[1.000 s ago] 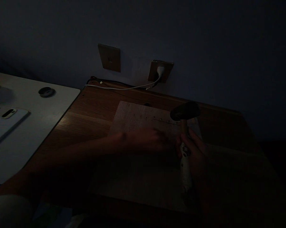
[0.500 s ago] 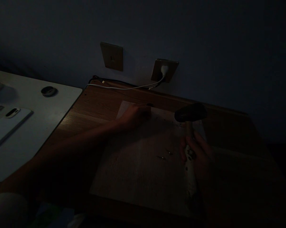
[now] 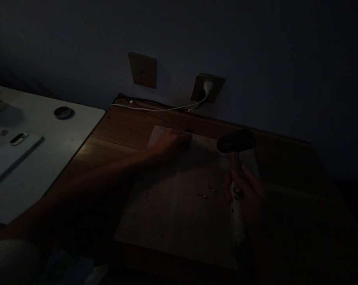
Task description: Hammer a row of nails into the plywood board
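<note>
In the dim light, my right hand (image 3: pixel 248 188) is wrapped around the pale handle of a hammer (image 3: pixel 237 141), whose dark head is raised over the right far part of a wooden board (image 3: pixel 164 215). My left hand (image 3: pixel 173 145) rests at the board's far edge, fingers closed together. Whatever it may pinch is hidden in shadow. Two small metal pieces that look like nails, one nearer (image 3: pixel 203 196) and one farther (image 3: pixel 213 190), lie on the board between the hands. Several small dark specks run along the board's far side.
The board lies on a brown wooden table (image 3: pixel 119 136) against a wall. White and black cables (image 3: pixel 155 110) run along the table's back to a wall socket (image 3: pixel 208 88). On the white table (image 3: pixel 78 130) at left are a phone (image 3: pixel 14 152) and a round lid-like object (image 3: pixel 63 113).
The hammer has shifted very slightly left in view. My left hand stays at the board's far edge. The whole view has moved a little.
</note>
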The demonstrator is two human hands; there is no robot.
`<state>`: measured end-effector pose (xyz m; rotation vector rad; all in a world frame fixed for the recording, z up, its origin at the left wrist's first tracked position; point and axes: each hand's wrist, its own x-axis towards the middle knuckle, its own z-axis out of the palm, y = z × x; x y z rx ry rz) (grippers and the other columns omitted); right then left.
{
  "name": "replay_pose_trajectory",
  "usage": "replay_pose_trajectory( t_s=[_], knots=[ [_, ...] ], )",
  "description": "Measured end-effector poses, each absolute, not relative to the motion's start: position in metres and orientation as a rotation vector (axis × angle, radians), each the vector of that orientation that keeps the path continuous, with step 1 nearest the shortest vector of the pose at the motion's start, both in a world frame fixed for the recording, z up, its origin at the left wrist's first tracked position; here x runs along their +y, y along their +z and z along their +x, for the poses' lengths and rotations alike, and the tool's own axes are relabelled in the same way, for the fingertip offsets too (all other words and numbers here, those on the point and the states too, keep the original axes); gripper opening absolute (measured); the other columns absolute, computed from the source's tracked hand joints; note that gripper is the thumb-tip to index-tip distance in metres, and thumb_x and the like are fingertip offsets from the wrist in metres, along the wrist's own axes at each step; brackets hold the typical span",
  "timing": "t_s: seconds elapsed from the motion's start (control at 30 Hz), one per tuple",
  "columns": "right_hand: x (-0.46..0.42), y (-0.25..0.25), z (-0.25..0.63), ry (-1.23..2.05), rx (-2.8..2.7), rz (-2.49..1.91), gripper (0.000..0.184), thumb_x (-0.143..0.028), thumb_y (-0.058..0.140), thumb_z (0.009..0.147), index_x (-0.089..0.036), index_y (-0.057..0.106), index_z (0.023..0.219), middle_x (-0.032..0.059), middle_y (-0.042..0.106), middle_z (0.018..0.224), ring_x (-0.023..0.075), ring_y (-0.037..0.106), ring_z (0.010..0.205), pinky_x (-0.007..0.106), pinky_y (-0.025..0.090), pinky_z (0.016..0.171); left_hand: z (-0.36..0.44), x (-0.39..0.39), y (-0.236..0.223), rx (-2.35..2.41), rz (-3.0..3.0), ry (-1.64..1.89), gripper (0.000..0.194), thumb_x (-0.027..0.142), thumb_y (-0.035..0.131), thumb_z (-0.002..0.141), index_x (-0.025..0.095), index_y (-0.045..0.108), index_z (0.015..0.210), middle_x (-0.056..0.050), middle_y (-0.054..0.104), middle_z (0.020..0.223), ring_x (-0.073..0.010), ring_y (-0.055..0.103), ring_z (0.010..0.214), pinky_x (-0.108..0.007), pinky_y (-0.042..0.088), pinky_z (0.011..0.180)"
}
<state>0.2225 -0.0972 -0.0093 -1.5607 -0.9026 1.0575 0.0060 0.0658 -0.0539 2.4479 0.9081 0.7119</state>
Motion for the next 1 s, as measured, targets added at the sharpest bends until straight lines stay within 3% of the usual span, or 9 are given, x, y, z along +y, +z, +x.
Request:
replay_pose_trajectory(
  t_s=[0.23, 0.37, 0.5, 0.67, 0.83, 1.0],
  knots=[
    [-0.097, -0.009, 0.221, 1.112, -0.967, -1.574, 0.03, -0.052, 0.073, 0.091, -0.023, 0.065, 0.084, -0.0042, 0.056, 0.054, 0.0095, 0.045, 0.041, 0.023, 0.031, 0.039, 0.007, 0.068, -0.052, 0.921, 2.494, 0.682, 0.009, 0.014, 0.066, 0.089, 0.02, 0.071, 0.094, -0.006, 0.077, 0.099, -0.0267, 0.067, 0.106, -0.039, 0.051, 0.094],
    [-0.095, -0.001, 0.216, 1.229, -1.016, -1.59, 0.038, -0.059, 0.075, 0.089, -0.023, 0.064, 0.08, -0.004, 0.055, 0.051, 0.01, 0.044, 0.038, 0.022, 0.031, 0.036, 0.007, 0.069, -0.056, 0.92, 2.432, 0.73, 0.021, 0.011, 0.067, 0.087, 0.02, 0.073, 0.105, -0.007, 0.078, 0.103, -0.0263, 0.069, 0.107, -0.038, 0.053, 0.094],
    [-0.088, 0.004, 0.206, 1.252, -1.055, -1.549, 0.035, -0.056, 0.076, 0.088, -0.023, 0.066, 0.086, -0.0054, 0.055, 0.055, 0.0093, 0.046, 0.039, 0.022, 0.034, 0.036, 0.007, 0.071, -0.063, 0.854, 2.274, 0.787, 0.04, 0.005, 0.066, 0.084, 0.018, 0.068, 0.122, -0.006, 0.078, 0.104, -0.0206, 0.075, 0.097, -0.031, 0.055, 0.086],
    [-0.08, -0.002, 0.195, 1.257, -1.069, -1.532, 0.033, -0.054, 0.077, 0.088, -0.024, 0.067, 0.098, -0.0053, 0.062, 0.067, 0.0084, 0.049, 0.039, 0.022, 0.036, 0.036, 0.006, 0.072, -0.065, 0.765, 2.247, 0.771, 0.037, 0.008, 0.066, 0.087, 0.017, 0.067, 0.123, -0.008, 0.079, 0.109, -0.0221, 0.077, 0.098, -0.031, 0.057, 0.084],
    [-0.078, -0.011, 0.195, 1.259, -1.109, -1.558, 0.033, -0.056, 0.074, 0.091, -0.024, 0.065, 0.092, -0.0054, 0.06, 0.06, 0.0101, 0.048, 0.038, 0.023, 0.036, 0.035, 0.008, 0.07, -0.061, 0.867, 2.288, 0.792, 0.04, 0.011, 0.069, 0.088, 0.017, 0.068, 0.127, -0.012, 0.077, 0.121, -0.0264, 0.074, 0.114, -0.036, 0.058, 0.096],
    [-0.077, -0.011, 0.192, 1.288, -1.196, -1.556, 0.036, -0.059, 0.073, 0.091, -0.024, 0.063, 0.088, -0.0057, 0.057, 0.058, 0.0102, 0.049, 0.039, 0.024, 0.037, 0.037, 0.01, 0.072, -0.067, 0.891, 2.243, 0.82, 0.047, 0.014, 0.072, 0.088, 0.016, 0.067, 0.135, -0.013, 0.077, 0.125, -0.0269, 0.075, 0.112, -0.038, 0.059, 0.097]
  ],
)
